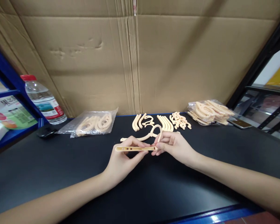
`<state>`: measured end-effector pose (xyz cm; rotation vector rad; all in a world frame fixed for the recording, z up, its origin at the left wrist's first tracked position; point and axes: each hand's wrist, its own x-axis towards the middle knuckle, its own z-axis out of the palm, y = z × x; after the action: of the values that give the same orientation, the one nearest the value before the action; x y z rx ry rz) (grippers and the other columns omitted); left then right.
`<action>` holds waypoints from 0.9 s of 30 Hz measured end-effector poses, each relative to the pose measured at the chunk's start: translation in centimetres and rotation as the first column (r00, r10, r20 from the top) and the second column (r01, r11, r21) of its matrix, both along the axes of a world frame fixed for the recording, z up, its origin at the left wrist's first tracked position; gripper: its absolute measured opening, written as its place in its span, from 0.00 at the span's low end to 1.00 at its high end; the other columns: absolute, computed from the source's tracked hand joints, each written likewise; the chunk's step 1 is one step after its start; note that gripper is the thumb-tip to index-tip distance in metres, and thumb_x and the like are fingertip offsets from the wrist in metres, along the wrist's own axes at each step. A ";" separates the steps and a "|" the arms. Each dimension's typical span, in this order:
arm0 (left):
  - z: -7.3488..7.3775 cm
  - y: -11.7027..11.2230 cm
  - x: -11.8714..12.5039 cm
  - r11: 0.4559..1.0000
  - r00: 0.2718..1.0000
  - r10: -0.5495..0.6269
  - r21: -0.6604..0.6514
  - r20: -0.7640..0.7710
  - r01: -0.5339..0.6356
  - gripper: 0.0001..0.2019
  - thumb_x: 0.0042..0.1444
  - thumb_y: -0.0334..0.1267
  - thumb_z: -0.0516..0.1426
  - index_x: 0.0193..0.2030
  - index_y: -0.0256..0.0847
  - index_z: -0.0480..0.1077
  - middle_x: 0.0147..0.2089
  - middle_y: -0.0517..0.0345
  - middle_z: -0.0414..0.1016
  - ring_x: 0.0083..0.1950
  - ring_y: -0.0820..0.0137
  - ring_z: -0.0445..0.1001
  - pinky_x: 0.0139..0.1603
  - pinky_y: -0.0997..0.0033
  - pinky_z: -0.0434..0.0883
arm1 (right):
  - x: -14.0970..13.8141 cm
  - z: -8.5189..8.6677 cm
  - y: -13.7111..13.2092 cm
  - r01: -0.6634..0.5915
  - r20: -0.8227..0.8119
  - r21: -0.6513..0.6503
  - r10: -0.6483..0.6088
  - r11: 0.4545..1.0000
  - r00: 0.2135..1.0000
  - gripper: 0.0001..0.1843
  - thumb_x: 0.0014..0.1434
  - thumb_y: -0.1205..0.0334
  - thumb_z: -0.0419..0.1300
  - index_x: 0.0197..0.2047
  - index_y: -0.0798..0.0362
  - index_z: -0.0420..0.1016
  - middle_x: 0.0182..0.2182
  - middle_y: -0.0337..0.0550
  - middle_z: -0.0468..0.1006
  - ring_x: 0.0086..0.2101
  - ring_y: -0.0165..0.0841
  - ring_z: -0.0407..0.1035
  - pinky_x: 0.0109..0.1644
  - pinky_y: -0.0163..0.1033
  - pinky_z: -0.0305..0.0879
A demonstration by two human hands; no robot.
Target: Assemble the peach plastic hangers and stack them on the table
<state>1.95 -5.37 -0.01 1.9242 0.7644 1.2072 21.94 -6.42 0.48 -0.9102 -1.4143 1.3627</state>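
Observation:
My left hand [121, 160] pinches a cream plastic hanger arm [123, 149], a long narrow piece turned edge-on with small slots along it. Closed around the base of a cream curved hanger hook [157, 127], my right hand [175, 146] is at the arm's right end. Hook and arm meet between my fingertips; whether they are joined I cannot tell. Just behind my hands another cream hanger piece [140, 138] lies on the black table, partly hidden by them. Farther back are loose curved arms [165, 123], more arms [137, 122] and a few hooks [148, 120].
A heap of small cream parts [179, 120] lies at the back. Clear bags of cream hangers sit at left [93, 123] and right [210, 112]. A phone [241, 123], a water bottle [46, 102] and a black object [46, 131] flank them. Cardboard [84, 62] stands behind.

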 end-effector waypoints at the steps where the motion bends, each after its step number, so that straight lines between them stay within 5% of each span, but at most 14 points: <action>1: 0.1 -0.1 0.1 1.000 1.000 0.007 -0.026 0.004 -0.007 0.05 0.54 0.34 0.63 0.34 0.39 0.70 0.37 0.55 0.80 0.42 0.64 0.80 0.43 0.67 0.77 | 0.0 -0.1 -0.1 0.006 0.005 0.029 -0.006 1.000 1.000 0.13 0.50 0.55 0.68 0.30 0.55 0.71 0.24 0.38 0.78 0.27 0.33 0.77 0.34 0.37 0.74; 7: 0.7 -1.0 0.6 0.963 0.996 0.043 -0.267 0.072 -0.023 0.09 0.50 0.37 0.65 0.31 0.39 0.68 0.34 0.56 0.79 0.38 0.64 0.80 0.40 0.68 0.77 | -0.3 -0.3 -0.4 0.044 0.015 0.120 -0.046 0.992 0.999 0.11 0.53 0.55 0.66 0.31 0.54 0.73 0.24 0.38 0.77 0.24 0.30 0.74 0.30 0.36 0.72; 13: 0.5 -0.8 0.9 0.913 0.975 0.083 -0.408 0.207 0.008 0.13 0.47 0.35 0.65 0.36 0.39 0.65 0.31 0.61 0.77 0.33 0.70 0.78 0.39 0.71 0.76 | -0.2 -0.1 -0.2 0.112 0.084 0.290 -0.142 0.950 0.986 0.11 0.53 0.52 0.66 0.29 0.52 0.79 0.32 0.43 0.77 0.35 0.33 0.72 0.41 0.39 0.70; 18: 0.3 -1.2 1.2 0.907 0.973 0.045 -0.417 0.225 0.055 0.16 0.48 0.34 0.65 0.39 0.40 0.64 0.30 0.65 0.74 0.33 0.73 0.76 0.39 0.73 0.75 | -0.4 -0.5 -0.4 0.049 0.080 0.159 -0.062 0.986 0.995 0.10 0.54 0.54 0.66 0.33 0.52 0.80 0.28 0.40 0.77 0.27 0.29 0.69 0.32 0.35 0.68; 22: 0.4 -1.4 1.4 0.866 0.976 -0.074 -0.472 0.205 0.165 0.12 0.50 0.37 0.65 0.37 0.38 0.66 0.33 0.58 0.77 0.37 0.70 0.77 0.42 0.70 0.74 | -0.7 -0.3 -0.9 0.012 0.041 0.107 -0.017 0.994 0.999 0.09 0.53 0.56 0.66 0.33 0.53 0.80 0.28 0.39 0.78 0.27 0.28 0.71 0.33 0.35 0.69; 27: 0.6 -1.1 1.1 0.815 0.980 -0.011 -0.565 0.200 0.124 0.11 0.48 0.38 0.66 0.37 0.36 0.73 0.33 0.56 0.78 0.33 0.71 0.76 0.39 0.71 0.74 | 1.2 0.9 0.8 0.085 0.145 0.214 -0.117 0.973 0.983 0.13 0.55 0.52 0.64 0.31 0.54 0.80 0.23 0.40 0.77 0.26 0.31 0.72 0.34 0.39 0.70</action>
<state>3.01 -6.45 0.58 1.3030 0.8347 0.9505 23.14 -5.58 1.39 -0.9533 -1.5739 1.0640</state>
